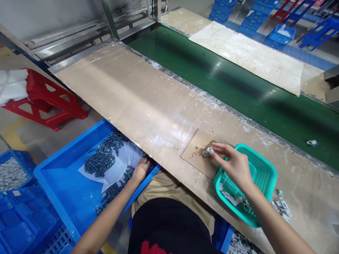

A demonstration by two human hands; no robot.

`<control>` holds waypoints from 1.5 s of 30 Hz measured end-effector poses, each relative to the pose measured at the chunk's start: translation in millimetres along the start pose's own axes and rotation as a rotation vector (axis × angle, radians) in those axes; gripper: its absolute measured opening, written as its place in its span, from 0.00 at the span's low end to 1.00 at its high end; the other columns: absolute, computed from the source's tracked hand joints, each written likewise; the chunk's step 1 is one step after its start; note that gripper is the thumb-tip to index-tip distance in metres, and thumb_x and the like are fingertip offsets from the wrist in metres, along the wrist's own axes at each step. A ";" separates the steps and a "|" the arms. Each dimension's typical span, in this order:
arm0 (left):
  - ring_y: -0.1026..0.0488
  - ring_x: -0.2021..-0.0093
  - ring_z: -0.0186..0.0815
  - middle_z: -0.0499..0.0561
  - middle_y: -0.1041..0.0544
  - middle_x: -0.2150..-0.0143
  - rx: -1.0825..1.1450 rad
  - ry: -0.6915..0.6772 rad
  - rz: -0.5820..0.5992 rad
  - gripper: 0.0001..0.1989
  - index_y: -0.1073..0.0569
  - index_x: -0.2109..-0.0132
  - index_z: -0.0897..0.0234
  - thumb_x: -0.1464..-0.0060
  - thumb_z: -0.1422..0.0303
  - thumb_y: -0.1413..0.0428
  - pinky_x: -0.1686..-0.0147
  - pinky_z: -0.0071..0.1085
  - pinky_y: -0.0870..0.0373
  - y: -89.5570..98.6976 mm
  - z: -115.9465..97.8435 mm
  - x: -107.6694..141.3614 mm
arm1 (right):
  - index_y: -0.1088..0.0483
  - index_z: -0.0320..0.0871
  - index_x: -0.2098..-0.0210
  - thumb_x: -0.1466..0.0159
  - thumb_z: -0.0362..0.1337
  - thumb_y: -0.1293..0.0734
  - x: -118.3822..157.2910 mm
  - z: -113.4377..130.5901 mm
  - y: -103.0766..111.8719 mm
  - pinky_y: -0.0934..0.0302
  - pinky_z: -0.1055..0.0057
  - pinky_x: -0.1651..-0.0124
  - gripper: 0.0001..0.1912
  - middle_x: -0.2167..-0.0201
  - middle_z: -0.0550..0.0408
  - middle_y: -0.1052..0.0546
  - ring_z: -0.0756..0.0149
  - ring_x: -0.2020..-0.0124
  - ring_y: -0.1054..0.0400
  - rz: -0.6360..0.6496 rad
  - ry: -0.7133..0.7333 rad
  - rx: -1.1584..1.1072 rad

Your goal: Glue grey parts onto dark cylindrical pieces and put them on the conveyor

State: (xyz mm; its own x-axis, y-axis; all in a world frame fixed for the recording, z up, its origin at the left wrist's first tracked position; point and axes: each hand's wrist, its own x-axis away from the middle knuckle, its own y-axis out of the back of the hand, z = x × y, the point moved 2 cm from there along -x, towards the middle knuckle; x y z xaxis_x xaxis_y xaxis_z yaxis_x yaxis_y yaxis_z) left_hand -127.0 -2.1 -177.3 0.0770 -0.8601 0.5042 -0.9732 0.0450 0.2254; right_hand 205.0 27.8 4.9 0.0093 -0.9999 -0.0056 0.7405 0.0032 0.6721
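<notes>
No lettering, brand or number can be read. The red print (153, 248) on the black shirt (169, 222), bottom centre, is illegible; the pale patch (16, 193) on a blue crate (19, 218), lower left, shows no readable characters.

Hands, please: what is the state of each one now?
Left hand: inside the blue bin; open or closed cannot be told.
Right hand: closed, holding a small white piece.

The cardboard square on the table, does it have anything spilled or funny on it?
Yes, the cardboard square has dark, wet-looking stains beside the small round thing, near the right hand. They look like drips, maybe spilled; I can't tell of what.
</notes>
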 end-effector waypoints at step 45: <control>0.26 0.51 0.42 0.57 0.20 0.57 -0.096 -1.580 -0.131 0.10 0.30 0.59 0.66 0.48 0.81 0.46 0.60 0.33 0.21 -59.2 -187.0 134.3 | 0.23 0.43 0.68 0.54 0.39 0.24 59.0 81.2 20.4 0.28 0.69 0.69 0.13 0.76 0.52 0.21 0.60 0.73 0.25 0.164 -0.459 -0.649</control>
State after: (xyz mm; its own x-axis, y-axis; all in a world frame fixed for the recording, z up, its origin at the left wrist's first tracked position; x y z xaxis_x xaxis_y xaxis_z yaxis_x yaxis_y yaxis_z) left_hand -18.5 -25.3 32.9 -0.1972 -0.4966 -0.8453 -0.9567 -0.0908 0.2765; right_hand 166.1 -32.0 78.4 -0.0203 -0.8905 0.4545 0.9972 0.0149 0.0737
